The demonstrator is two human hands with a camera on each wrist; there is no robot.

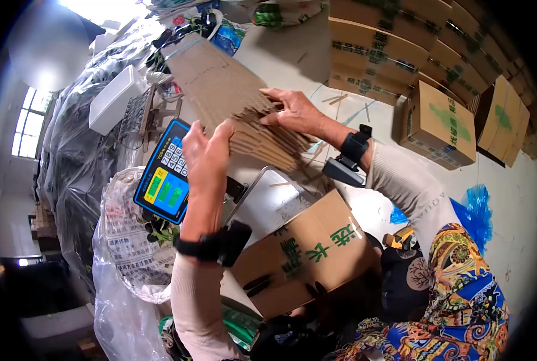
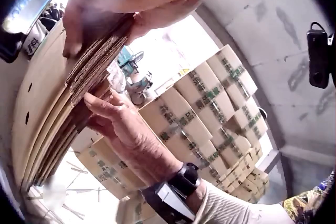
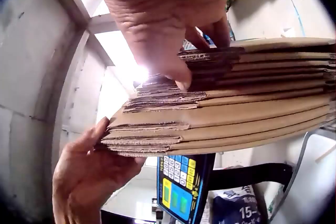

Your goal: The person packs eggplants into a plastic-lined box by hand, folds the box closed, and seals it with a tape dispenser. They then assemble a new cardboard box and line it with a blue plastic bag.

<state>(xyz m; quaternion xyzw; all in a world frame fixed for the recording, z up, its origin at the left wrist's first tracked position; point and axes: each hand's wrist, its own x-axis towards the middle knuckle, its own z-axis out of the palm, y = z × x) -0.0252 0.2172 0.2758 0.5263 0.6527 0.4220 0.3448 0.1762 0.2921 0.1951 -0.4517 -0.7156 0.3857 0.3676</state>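
Observation:
A thick stack of flattened cardboard cartons (image 1: 220,78) is held up between both hands, its ragged layered ends facing the person. My left hand (image 1: 207,159) grips the near left edge, fingers and thumb on either side in the left wrist view. On the other side, my right hand (image 1: 301,113) grips the stack's right edge. In the right wrist view the right thumb (image 3: 176,74) presses on the layered ends, while the left hand (image 3: 84,174) holds the lower corner. Part of the right fingers is hidden behind the cardboard.
Below the hands sits a metal weighing pan (image 1: 268,195) beside a scale display (image 1: 166,171). A closed carton (image 1: 307,256) lies before the person. Stacked cartons (image 1: 376,57) rise at the right. A printed sack (image 1: 133,240) and plastic sheeting (image 1: 76,174) lie left.

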